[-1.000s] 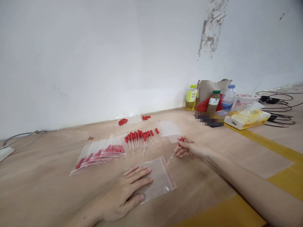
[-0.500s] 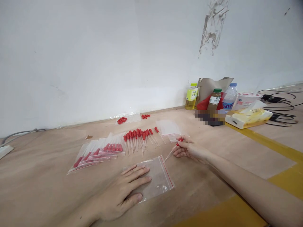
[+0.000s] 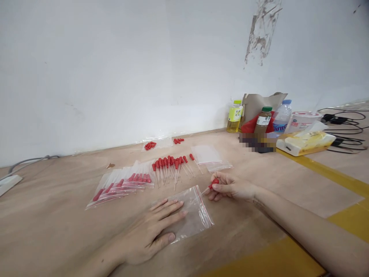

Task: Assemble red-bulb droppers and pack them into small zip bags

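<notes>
My left hand lies flat with fingers spread on a clear zip bag, pressing it to the brown-covered surface. My right hand pinches a dropper by its red rubber bulb. The dropper's glass tube points left at the bag's red-lined opening, and its tip seems to be at or just inside the edge. Beyond the bag lie several loose red-bulbed droppers in a row. To their left, several zip bags with droppers inside overlap in a fan.
A stack of zip bags lies behind my right hand. Loose red bulbs rest near the wall. At the right stand a yellow-capped bottle, a green-capped bottle, a tissue pack and black cables.
My right hand has brought the dropper left and down, its tube now reaching the bag's opening. The bag's open edge has lifted and creased. My left hand stays pressed on the bag.
</notes>
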Demonstrator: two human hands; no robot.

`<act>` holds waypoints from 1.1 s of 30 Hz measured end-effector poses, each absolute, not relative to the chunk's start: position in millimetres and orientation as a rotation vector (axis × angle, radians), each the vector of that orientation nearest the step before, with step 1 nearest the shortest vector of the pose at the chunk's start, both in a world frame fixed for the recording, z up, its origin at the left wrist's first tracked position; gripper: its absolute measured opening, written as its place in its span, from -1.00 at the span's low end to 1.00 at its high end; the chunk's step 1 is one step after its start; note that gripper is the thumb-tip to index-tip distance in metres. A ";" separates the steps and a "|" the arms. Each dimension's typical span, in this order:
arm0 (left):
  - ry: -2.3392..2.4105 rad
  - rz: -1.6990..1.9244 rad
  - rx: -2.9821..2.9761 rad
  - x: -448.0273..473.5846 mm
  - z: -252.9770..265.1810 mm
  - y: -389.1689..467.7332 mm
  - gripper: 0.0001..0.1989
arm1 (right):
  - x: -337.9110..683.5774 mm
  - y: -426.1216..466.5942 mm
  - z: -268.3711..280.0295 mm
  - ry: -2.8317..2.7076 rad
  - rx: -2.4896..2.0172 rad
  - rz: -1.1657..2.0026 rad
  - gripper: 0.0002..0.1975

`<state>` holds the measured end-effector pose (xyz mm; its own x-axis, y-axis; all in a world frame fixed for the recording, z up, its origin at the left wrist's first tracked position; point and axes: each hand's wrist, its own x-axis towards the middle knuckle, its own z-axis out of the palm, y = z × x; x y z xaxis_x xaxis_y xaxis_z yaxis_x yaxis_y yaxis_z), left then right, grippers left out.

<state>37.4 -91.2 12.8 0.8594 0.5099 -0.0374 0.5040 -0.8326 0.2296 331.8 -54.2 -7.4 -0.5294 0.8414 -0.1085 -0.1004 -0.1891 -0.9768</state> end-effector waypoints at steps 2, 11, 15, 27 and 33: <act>0.781 0.046 2.807 37.3 12.4 -91.4 -0.50 | 330.1 -56.9 -5.3 -1.510 -0.892 1.721 -0.70; 0.817 0.173 2.797 33.6 6.8 -91.1 -0.41 | 310.7 -73.2 -7.6 -1.588 -0.630 1.776 -0.72; 0.835 0.176 2.761 33.0 5.8 -91.7 -0.41 | 302.1 -75.7 -13.4 -1.593 -0.650 1.798 -0.74; 0.762 0.522 2.606 33.6 2.8 -91.0 -0.64 | 311.4 -67.5 -6.7 -2.027 -0.818 1.400 -0.72; 0.859 0.490 2.598 31.0 1.5 -91.5 -0.58 | 321.7 -62.3 -8.2 -1.905 -0.806 1.719 -0.68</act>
